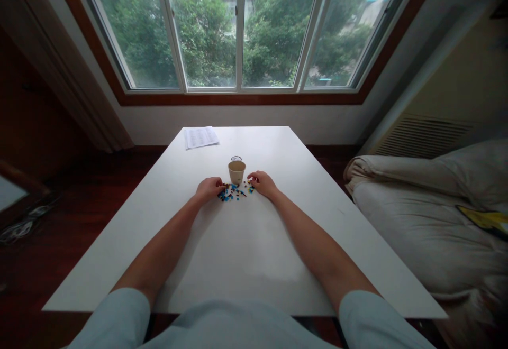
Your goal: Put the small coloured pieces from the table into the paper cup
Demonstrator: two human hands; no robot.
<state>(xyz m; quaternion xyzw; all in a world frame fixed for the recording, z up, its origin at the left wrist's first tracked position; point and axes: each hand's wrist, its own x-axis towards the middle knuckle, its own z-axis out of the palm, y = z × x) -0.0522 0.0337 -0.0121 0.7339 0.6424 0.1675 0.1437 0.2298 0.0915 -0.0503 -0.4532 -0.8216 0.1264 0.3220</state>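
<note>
A small pile of tiny coloured pieces (234, 192), mostly blue with some yellow and dark ones, lies on the white table (238, 254). Just behind it stands a beige paper cup (237, 171), upright. My left hand (209, 188) rests at the left edge of the pile with its fingers curled and pinched on the pieces. My right hand (262, 183) rests at the right edge, fingers curled and pinched at a piece beside the cup. What each pinch holds is too small to name.
A printed sheet of paper (200, 137) lies at the far left of the table. A small dark ring-like object (236, 158) sits behind the cup. A bed with pale bedding (428, 217) stands to the right. A large window fills the far wall.
</note>
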